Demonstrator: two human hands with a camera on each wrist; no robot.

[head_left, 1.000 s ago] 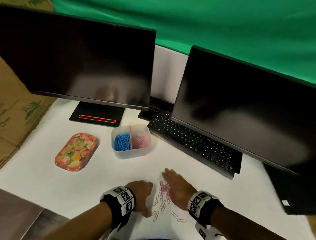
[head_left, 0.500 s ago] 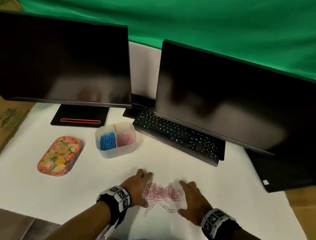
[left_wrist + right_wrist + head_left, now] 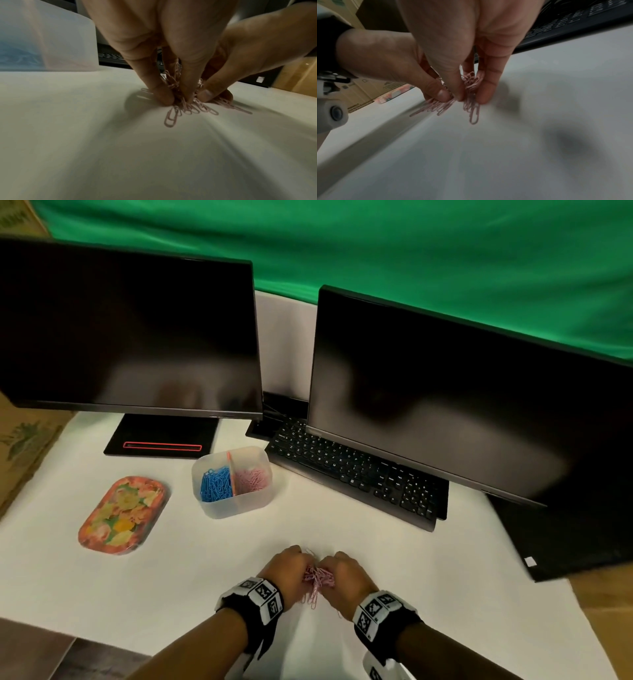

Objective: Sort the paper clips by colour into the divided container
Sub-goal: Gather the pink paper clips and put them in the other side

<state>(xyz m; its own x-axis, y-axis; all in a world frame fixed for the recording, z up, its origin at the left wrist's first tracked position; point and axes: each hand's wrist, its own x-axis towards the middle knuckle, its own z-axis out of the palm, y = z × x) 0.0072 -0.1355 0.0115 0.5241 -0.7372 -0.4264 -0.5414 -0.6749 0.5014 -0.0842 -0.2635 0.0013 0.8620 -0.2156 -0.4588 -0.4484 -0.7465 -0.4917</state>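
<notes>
A bunch of pink paper clips (image 3: pixel 317 578) lies near the table's front edge, squeezed between both hands. My left hand (image 3: pixel 287 568) and right hand (image 3: pixel 342 571) curl their fingers round the bunch from either side. In the left wrist view the fingertips (image 3: pixel 164 97) pinch the pink clips (image 3: pixel 188 109) against the white table. The right wrist view shows the same pinch on the clips (image 3: pixel 471 108). The translucent divided container (image 3: pixel 233 482) stands farther back, with blue clips (image 3: pixel 215 484) in its left compartment and pink clips (image 3: pixel 251 479) in its right.
A floral tray (image 3: pixel 123 515) lies left of the container. A black keyboard (image 3: pixel 356 474) and two dark monitors (image 3: pixel 130 330) stand behind. Cardboard (image 3: pixel 24 446) borders the table's left side.
Both hands swept inward from flat and apart, gathering the scattered pink clips into one bunch, and now curl round it.
</notes>
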